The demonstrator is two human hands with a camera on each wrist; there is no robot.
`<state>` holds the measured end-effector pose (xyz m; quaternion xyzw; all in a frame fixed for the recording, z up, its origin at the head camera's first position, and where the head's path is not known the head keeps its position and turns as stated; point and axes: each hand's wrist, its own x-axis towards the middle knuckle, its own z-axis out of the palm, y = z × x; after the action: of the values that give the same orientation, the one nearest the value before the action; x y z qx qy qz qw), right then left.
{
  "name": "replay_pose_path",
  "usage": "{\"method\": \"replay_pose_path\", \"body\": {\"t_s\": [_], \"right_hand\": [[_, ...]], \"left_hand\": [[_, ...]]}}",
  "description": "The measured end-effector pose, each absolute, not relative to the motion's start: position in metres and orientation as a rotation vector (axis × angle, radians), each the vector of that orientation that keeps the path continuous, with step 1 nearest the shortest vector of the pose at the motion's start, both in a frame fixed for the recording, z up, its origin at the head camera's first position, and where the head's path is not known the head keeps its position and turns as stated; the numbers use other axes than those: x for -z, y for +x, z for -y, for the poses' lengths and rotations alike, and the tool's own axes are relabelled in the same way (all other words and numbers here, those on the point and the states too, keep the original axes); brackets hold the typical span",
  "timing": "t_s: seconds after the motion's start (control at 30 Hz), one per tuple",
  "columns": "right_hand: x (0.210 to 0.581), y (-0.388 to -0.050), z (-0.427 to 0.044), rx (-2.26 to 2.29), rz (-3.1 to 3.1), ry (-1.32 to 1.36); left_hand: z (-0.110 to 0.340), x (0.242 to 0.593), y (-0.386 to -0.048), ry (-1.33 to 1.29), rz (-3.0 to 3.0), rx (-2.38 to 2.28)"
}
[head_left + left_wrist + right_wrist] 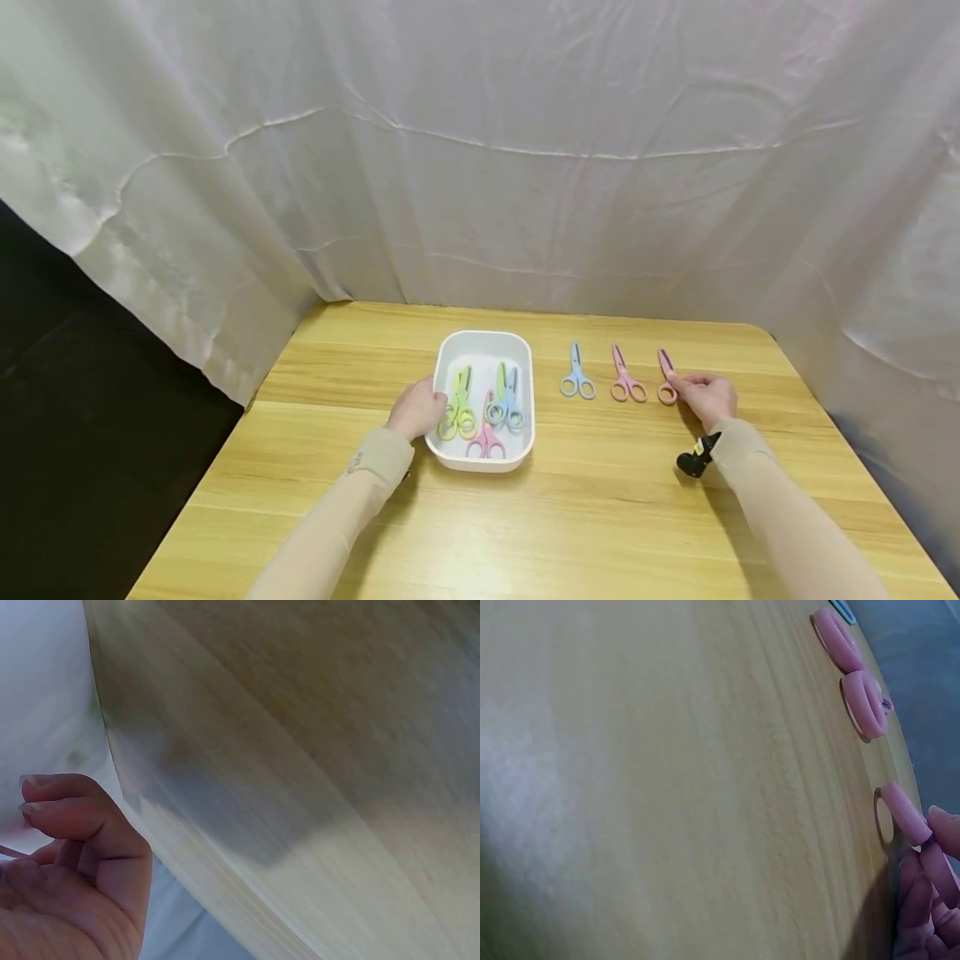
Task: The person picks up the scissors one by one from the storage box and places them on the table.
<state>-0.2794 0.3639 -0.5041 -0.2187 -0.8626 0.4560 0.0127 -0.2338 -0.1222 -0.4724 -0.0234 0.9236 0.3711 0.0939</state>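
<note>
My left hand [417,408] grips the left side of a white plastic tray [483,467]; its curled fingers [64,814] show in the left wrist view. Inside the tray lie yellow-green scissors [462,408], blue scissors [512,400] and pink scissors [487,437], partly overlapping. On the right, my right hand [705,398] pinches the handle of the rightmost pink scissors [666,364]. The right wrist view shows thumb and fingers at a loop of these pink scissors [906,814], close to the tabletop.
To the tray's right, blue scissors [576,367] and another pair of pink scissors [621,371] lie in a row, blades pointing away. The wooden table [585,533] ends at a pale hanging curtain [525,208] behind. A dark area [75,417] lies beyond the left edge.
</note>
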Motion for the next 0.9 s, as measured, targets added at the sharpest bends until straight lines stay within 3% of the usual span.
{"method": "replay_pose_path", "body": {"t_s": [0.9], "right_hand": [[0.5081,-0.2749,-0.3684,-1.095,2.8,-0.643]], "left_hand": [[0.1224,0.4761,-0.2355,-0.055,-2.746,-1.087]]}}
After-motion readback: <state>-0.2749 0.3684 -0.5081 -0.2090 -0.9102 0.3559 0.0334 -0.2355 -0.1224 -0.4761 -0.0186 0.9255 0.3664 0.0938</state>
